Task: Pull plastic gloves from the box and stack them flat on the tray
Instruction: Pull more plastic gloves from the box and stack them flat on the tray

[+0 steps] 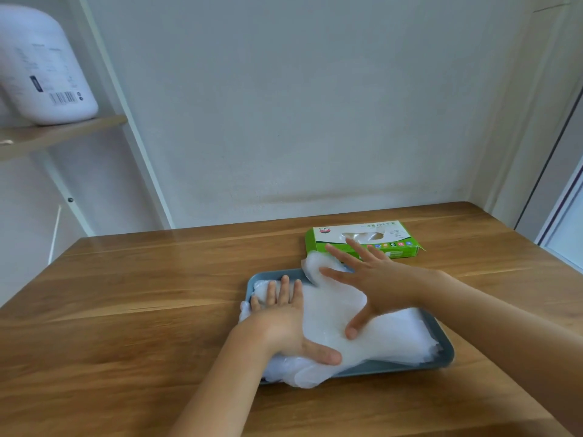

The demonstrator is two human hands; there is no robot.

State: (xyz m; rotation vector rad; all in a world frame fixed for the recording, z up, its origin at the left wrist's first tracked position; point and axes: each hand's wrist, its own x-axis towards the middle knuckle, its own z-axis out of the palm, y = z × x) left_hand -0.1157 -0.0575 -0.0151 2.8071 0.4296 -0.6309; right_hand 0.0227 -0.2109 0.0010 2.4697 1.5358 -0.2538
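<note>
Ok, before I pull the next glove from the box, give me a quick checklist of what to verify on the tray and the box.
1. Hands flat, gripping nothing: ok; left hand and right hand press on the gloves.
2. Gloves inside the tray: not ok; they hang over its near-left corner and its far rim.
3. Stack flat: not ok; a bunched lump sits at the far rim by the right hand's fingers.
4. The box close behind the tray, opening up: ok.
5. Gloves left in the box: plastic shows in the opening; how many, cannot tell.
</note>
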